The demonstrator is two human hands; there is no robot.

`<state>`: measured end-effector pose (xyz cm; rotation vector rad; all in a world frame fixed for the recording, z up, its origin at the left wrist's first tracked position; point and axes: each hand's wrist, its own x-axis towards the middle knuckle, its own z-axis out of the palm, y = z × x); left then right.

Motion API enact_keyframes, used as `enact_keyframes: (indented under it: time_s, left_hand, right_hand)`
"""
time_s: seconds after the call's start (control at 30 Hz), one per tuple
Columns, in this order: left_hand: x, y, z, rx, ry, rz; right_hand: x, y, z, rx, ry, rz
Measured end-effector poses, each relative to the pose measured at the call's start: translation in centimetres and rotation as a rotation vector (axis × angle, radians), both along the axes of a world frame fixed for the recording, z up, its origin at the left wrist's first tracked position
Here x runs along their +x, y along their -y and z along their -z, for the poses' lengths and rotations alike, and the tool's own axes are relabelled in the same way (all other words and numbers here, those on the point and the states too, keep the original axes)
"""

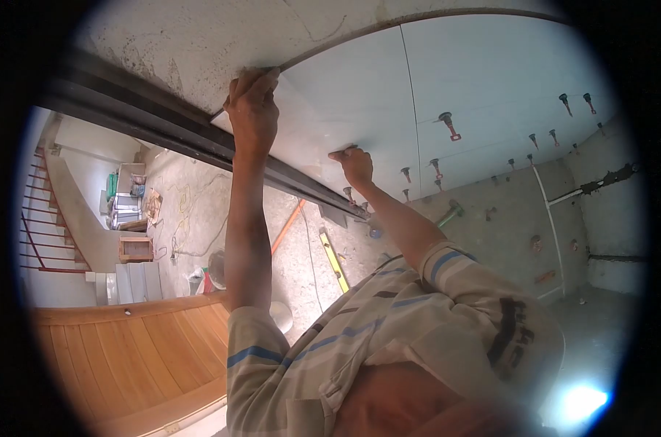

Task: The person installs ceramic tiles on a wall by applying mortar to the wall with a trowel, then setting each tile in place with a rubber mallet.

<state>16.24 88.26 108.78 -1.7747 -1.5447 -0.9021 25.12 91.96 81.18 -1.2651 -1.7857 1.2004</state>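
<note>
A large pale wall tile (316,95) fills the upper middle, with a second tile (491,69) beside it across a thin dark seam. My left hand (254,105) is raised to the near tile's upper left corner, fingers curled and closed at its edge. Lower on the same tile, my right hand (355,166) is held against or just off the surface, fingers bunched. Whether anything small is in it is hidden. Red-and-black tile levelling clips (448,126) stick out along the joints, several of them to the right of my right hand.
A dark metal frame (155,105) runs along the tile's left side. Below lie a yellow spirit level (334,262) and an orange strip (287,226). A slatted wooden panel (134,349) stands lower left. Stairs with a red railing (42,211) and piled boxes (128,197) are beyond.
</note>
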Motion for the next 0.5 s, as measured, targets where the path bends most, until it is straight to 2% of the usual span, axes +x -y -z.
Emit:
enact_keyframes:
  time_s: [0.13, 0.2, 0.4, 0.5]
  left_hand:
    - [-0.4, -0.4, 0.1, -0.019, 0.01, -0.009]
    - [-1.3, -0.5, 0.3, 0.011, -0.032, 0.031]
    - [0.0, -0.2, 0.1, 0.083, 0.02, -0.011]
    - [0.3, -0.1, -0.8, 0.015, 0.094, 0.085]
  right_hand:
    - [-1.0, 0.4, 0.1, -0.009, 0.038, -0.017]
    - [-2.5, 0.9, 1.1, 0.091, 0.053, 0.047]
    - [-2.1, 1.4, -0.8, -0.111, -0.013, -0.022]
    - [-2.2, 1.4, -0.5, -0.078, -0.005, -0.006]
